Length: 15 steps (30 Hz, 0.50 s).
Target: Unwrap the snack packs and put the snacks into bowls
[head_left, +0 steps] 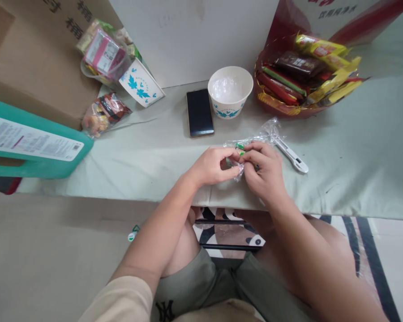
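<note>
Both hands meet over the cloth near the table's front edge, on a small clear plastic wrapper with green print (239, 147). My left hand (216, 165) curls around its left side, thumb and fingers pinching the plastic. From the right, my right hand (263, 170) pinches the same wrapper with bent fingers. What is inside the wrapper is too small and covered to name. Crumpled clear plastic (271, 127) lies just beyond the right hand. A white utility knife (291, 155) rests to the right of that hand, partly touching the plastic.
Behind the hands are a black phone (200, 112) and a white paper bowl (231, 100) with clear plastic inside. A basket (272, 105) of packaged snacks stands at back right. At left are a teal container (53, 154), a snack packet (105, 114) and a cardboard box (36, 58).
</note>
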Each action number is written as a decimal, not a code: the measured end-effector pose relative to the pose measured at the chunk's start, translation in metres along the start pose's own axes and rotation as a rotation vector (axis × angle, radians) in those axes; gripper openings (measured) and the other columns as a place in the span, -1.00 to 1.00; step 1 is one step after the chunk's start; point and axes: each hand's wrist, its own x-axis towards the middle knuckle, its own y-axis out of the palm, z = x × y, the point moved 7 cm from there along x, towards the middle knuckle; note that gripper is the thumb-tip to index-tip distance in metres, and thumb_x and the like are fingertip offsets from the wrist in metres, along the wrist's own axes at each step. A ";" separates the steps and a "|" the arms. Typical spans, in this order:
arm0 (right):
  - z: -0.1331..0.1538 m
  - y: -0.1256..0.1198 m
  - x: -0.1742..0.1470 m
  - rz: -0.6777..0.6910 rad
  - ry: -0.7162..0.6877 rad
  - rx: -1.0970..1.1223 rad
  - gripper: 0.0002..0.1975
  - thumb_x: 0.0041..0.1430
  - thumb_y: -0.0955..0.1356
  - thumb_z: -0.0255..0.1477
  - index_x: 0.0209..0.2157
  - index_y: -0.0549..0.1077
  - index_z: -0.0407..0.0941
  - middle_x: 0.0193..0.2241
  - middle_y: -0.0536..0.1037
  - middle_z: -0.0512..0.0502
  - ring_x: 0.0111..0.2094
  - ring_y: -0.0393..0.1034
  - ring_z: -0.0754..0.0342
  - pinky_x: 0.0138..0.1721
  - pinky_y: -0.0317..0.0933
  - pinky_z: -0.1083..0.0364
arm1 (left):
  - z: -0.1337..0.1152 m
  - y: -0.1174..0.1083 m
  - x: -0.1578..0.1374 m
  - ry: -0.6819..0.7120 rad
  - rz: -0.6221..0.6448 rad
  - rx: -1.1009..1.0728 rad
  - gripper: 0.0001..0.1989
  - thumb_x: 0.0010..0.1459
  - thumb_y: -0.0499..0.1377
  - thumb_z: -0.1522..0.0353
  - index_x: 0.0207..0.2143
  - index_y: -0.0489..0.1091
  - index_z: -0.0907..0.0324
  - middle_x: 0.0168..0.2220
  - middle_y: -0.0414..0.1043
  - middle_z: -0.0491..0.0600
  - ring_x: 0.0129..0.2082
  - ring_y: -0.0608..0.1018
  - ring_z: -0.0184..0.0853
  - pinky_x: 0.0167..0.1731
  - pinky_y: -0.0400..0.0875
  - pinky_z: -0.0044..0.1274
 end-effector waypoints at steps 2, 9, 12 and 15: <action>-0.001 0.000 0.001 -0.001 0.004 -0.007 -0.81 0.11 0.30 -0.55 -0.44 0.52 -0.04 -0.16 0.59 -0.11 0.02 0.48 -0.13 0.11 0.18 -0.22 | 0.004 -0.001 0.001 -0.044 -0.016 -0.022 -0.86 0.08 0.20 0.31 -0.47 0.40 0.19 -0.54 0.37 -0.16 -0.57 0.26 -0.48 -0.49 0.17 -0.56; -0.005 -0.002 0.002 0.000 0.010 0.056 -0.85 0.05 0.29 -0.56 -0.46 0.46 -0.05 -0.17 0.60 -0.11 0.01 0.50 -0.12 0.15 0.25 -0.22 | 0.010 -0.001 0.005 -0.067 -0.013 -0.172 -0.76 0.16 0.15 0.22 -0.48 0.32 0.17 -0.55 0.27 -0.16 -0.54 0.26 -0.45 -0.48 0.16 -0.54; -0.005 -0.003 0.001 0.025 0.005 0.049 -0.85 0.06 0.29 -0.55 -0.46 0.46 -0.05 -0.18 0.60 -0.13 0.00 0.50 -0.13 0.16 0.25 -0.24 | 0.014 -0.005 0.005 -0.086 -0.006 -0.159 -0.74 0.16 0.16 0.20 -0.50 0.33 0.17 -0.56 0.27 -0.14 -0.53 0.29 -0.42 -0.46 0.16 -0.52; -0.004 -0.004 0.000 0.031 0.005 0.042 -0.85 0.07 0.29 -0.54 -0.47 0.46 -0.04 -0.19 0.60 -0.13 0.01 0.49 -0.14 0.17 0.24 -0.26 | 0.017 -0.009 0.003 -0.102 0.006 -0.179 -0.71 0.12 0.19 0.19 -0.55 0.35 0.17 -0.56 0.34 -0.09 -0.51 0.34 -0.38 -0.44 0.18 -0.49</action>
